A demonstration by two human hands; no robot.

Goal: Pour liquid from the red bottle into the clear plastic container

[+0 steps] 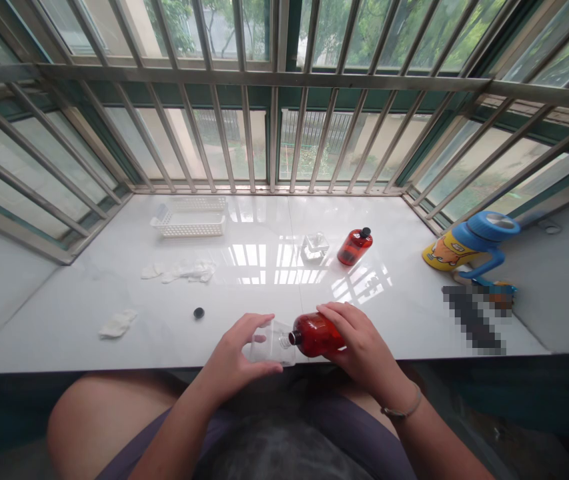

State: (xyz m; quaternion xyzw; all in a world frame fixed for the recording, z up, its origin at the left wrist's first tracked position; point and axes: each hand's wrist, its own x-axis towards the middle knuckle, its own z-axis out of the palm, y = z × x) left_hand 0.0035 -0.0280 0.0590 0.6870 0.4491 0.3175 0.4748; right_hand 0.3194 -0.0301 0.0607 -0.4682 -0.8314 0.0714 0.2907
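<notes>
Left hand curled round a clear plastic cup, fingers spread along its side; right hand wraps an amber bottle lying sideways, its uncapped neck at the cup's open end. Both grip closely, keeping the two lined up, just over the front edge of the white counter. Small black cap lies left of them.

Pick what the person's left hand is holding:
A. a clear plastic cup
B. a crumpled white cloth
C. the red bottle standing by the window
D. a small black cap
A. The left hand is wrapped around the clear plastic cup, which lies on its side, with the amber bottle in the right hand tipped toward its open end.
</notes>
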